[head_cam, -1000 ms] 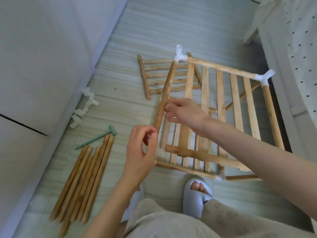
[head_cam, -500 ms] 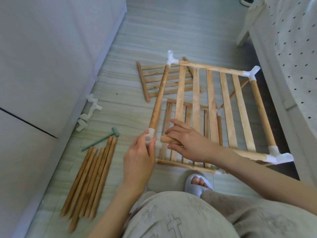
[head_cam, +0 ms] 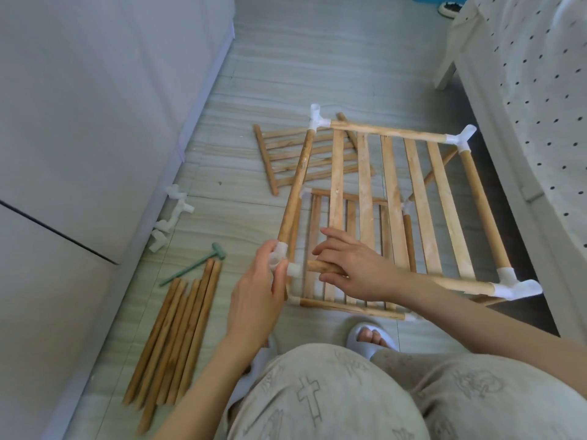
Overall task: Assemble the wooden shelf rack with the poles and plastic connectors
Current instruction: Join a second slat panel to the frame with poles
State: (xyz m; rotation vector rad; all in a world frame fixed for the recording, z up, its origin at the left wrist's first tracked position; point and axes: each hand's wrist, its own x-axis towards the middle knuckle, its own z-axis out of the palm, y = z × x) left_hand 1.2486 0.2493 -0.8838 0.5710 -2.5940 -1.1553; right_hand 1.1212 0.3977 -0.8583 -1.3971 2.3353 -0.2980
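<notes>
A partly built wooden rack (head_cam: pixel 394 198) stands on the floor, its slatted top shelf framed by poles and white corner connectors. My left hand (head_cam: pixel 259 300) grips the near-left white connector (head_cam: pixel 281 260), fitted on the end of the left side pole (head_cam: pixel 293 192). My right hand (head_cam: pixel 355 265) holds the left end of the near front pole (head_cam: pixel 320 267), whose tip lies a short gap from that connector's side socket. The pole's far end sits in the near-right connector (head_cam: pixel 511 285). A lower slatted shelf (head_cam: pixel 349 249) shows beneath.
A bundle of several loose poles (head_cam: pixel 173 338) lies on the floor at the left, with a green mallet (head_cam: pixel 193 265) above it. Spare white connectors (head_cam: pixel 170 214) lie along the wall. A loose slat panel (head_cam: pixel 286 157) lies behind the rack. A bed (head_cam: pixel 524 90) borders the right. My slippered foot (head_cam: pixel 370 339) is close.
My left hand brought a white connector onto the near end of the left pole. My right hand moved down from that pole and took hold of the front pole's end. The view tilted.
</notes>
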